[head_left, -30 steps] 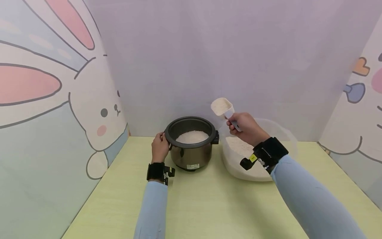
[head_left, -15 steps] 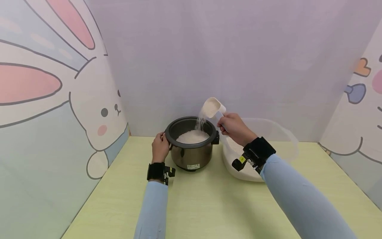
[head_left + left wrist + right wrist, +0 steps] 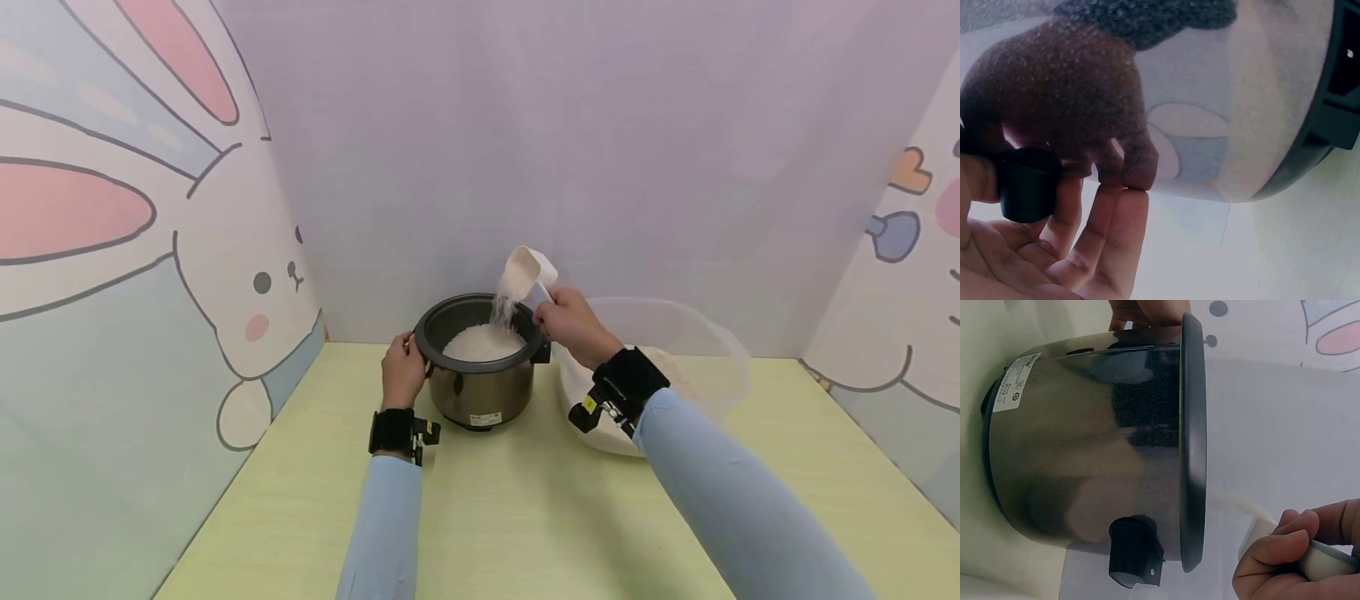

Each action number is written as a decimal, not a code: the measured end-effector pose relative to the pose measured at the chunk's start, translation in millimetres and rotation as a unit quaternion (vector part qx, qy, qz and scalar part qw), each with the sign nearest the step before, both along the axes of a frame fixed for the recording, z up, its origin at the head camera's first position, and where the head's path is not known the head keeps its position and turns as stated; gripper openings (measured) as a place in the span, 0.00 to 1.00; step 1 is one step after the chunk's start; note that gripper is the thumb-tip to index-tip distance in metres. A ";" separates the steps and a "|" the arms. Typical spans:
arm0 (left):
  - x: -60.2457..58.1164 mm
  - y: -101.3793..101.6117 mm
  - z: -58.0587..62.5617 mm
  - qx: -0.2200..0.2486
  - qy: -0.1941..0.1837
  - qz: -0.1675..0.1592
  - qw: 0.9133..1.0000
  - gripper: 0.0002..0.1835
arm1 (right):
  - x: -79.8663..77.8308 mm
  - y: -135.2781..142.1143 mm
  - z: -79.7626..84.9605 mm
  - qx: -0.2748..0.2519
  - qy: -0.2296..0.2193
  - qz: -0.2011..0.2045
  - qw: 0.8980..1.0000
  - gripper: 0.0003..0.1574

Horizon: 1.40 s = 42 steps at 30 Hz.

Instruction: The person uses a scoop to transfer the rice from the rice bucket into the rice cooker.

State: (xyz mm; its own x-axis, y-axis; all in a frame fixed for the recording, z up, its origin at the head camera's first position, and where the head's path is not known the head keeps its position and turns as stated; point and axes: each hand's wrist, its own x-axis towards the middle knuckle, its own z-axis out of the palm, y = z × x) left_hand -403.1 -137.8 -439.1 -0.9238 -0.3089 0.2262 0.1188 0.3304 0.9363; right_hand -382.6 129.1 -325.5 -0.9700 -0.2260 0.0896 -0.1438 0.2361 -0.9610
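Observation:
A rice cooker (image 3: 480,396) stands without a lid on the table, with white rice (image 3: 483,343) inside. At its left side my left hand (image 3: 402,371) grips the cooker; in the left wrist view, thumb and fingers sit round a black side handle (image 3: 1030,187). My right hand (image 3: 576,325) holds a white scoop (image 3: 545,265) by its handle, above the cooker's right rim. The scoop is tipped to the left, and a stream of grains (image 3: 502,311) falls from it into the pot. In the right wrist view, curled fingers (image 3: 1279,553) surround the scoop's handle.
Right of the cooker stands a translucent plastic tub (image 3: 600,435) holding more rice, partly hidden by my right forearm. Behind both is a plain pale wall (image 3: 450,167). Cartoon-printed panels (image 3: 97,400) flank the pale yellow-green table (image 3: 480,517).
My right hand has moved left with the scoop and tilted it further; grains began pouring and still fall into the cooker. My left hand has stayed in place.

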 end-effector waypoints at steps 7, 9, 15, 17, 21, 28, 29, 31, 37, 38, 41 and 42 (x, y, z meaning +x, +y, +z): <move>2.2 0.8 -0.8 -0.005 0.001 0.005 1.000 0.24 | -4.3 -12.1 -4.4 0.021 0.023 0.002 1.000 0.17; 2.5 1.1 -1.2 -0.006 0.005 0.003 1.000 0.25 | -3.7 -14.5 -4.4 0.030 0.032 0.006 0.999 0.19; 2.5 1.7 -0.8 -0.009 0.008 0.000 1.000 0.25 | -2.5 -17.6 -4.2 0.067 0.051 0.017 0.996 0.20; 2.4 1.7 -0.3 -0.009 0.007 0.000 1.000 0.25 | -2.6 -18.2 -4.5 0.075 0.058 0.019 0.995 0.19; 2.0 1.7 0.6 -0.009 0.004 0.001 1.000 0.25 | -2.3 -19.2 -4.8 0.089 0.066 0.020 0.994 0.21; 0.6 1.9 0.9 -0.010 0.010 0.001 1.000 0.25 | 0.6 -22.3 -3.7 0.110 0.109 0.030 0.988 0.27; 0.5 1.9 0.7 -0.010 0.010 0.001 1.000 0.25 | 1.2 -22.8 -3.7 0.114 0.114 0.032 0.986 0.27; 0.6 2.0 0.4 -0.012 0.008 0.002 1.000 0.25 | 1.9 -24.2 -3.9 0.123 0.127 0.036 0.984 0.28; 1.3 2.1 0.8 -0.004 0.004 0.000 1.000 0.25 | 3.0 -27.7 -3.2 0.157 0.158 0.036 0.974 0.32; 1.4 2.1 0.8 -0.002 0.004 0.000 1.000 0.25 | 3.3 -28.1 -2.5 0.162 0.162 0.036 0.973 0.32; 1.7 2.5 1.0 -0.003 0.006 0.001 1.000 0.25 | 3.3 -28.4 -0.9 0.180 0.172 0.038 0.968 0.31; 1.8 2.7 1.2 -0.003 0.007 0.001 1.000 0.25 | 2.8 -27.9 -0.6 0.186 0.175 0.038 0.966 0.32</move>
State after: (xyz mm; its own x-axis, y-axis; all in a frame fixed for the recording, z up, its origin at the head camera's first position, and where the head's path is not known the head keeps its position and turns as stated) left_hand -401.2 -135.1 -437.9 -0.9200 -0.3086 0.2414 0.1318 0.3364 0.9325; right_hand -379.8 101.1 -326.1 -0.8743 -0.3758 0.3072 -0.4749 0.5316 -0.7013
